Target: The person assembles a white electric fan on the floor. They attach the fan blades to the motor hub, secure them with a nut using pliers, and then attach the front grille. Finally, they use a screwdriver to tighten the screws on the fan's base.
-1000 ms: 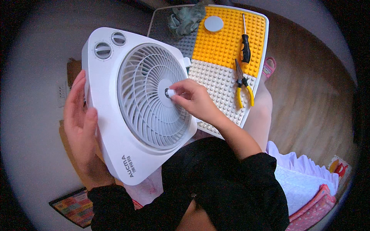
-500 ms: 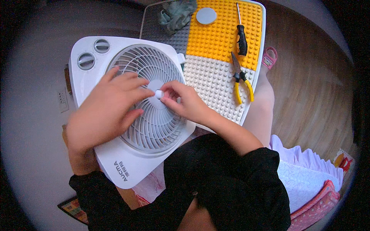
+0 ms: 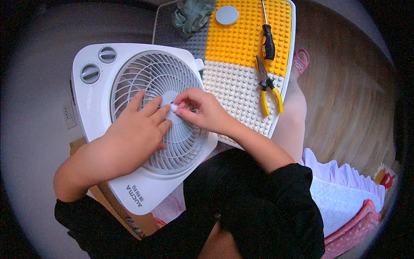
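Observation:
A white box fan (image 3: 129, 190) rests tilted in front of me, its round grey grille (image 3: 142, 69) facing up. At the grille's hub sits a small white knob-like piece (image 3: 174, 107), pinched between the thumb and fingers of my right hand (image 3: 204, 111). Fingers stretched out, my left hand (image 3: 140, 131) lies across the left part of the grille, its fingertips close to the small piece. Whether those fingertips touch the piece, I cannot tell. Two grey dials (image 3: 90, 73) are on the fan's upper left corner.
Beyond the fan stands a studded building-block table (image 3: 241, 90). On it lie pliers with yellow handles (image 3: 267, 88), a screwdriver (image 3: 268, 43), a round white disc (image 3: 227, 15) and a crumpled grey-green cloth (image 3: 193, 17). A cardboard box (image 3: 112, 207) is beneath the fan's near left side.
My left hand has settled lower onto the grille, its elbow swinging out to the left. The fan has shifted slightly left. My right hand keeps its pinch at the hub.

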`<state>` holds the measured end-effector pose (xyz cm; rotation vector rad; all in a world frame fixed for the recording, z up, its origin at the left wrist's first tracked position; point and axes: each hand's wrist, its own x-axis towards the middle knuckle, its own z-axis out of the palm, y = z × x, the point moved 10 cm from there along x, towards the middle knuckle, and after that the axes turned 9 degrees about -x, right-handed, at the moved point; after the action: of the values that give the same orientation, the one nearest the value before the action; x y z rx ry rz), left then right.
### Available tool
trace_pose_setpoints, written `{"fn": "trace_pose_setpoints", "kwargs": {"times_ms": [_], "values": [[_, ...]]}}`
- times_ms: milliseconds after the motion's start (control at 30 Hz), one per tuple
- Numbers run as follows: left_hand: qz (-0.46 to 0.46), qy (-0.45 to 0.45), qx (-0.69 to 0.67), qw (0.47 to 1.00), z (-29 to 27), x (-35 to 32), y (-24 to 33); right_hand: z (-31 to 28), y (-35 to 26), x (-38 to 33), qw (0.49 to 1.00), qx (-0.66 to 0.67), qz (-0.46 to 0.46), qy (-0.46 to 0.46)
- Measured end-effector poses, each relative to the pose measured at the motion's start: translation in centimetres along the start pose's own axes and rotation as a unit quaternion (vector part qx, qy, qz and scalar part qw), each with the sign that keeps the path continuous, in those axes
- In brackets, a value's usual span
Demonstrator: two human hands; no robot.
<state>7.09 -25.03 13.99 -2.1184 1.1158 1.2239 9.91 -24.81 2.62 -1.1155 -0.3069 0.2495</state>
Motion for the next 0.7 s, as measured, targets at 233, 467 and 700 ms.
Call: {"fn": "trace_pose_setpoints", "kwargs": {"times_ms": [233,467,700], "values": [[-0.008,-0.011,0.048,0.999,0.6,0.5,0.3,-0.1,-0.1,-0.1,0.999,-0.038,0.027,-0.009],[0.007,-0.011,0.046,0.999,0.8,0.9,0.7,-1.4,-0.2,0.2,0.993,-0.115,-0.009,0.029],[0.01,0.001,0.046,0.999,1.0,0.7,0.9,-14.9,-1.6,9.2,0.746,-0.613,-0.031,0.259]]}}
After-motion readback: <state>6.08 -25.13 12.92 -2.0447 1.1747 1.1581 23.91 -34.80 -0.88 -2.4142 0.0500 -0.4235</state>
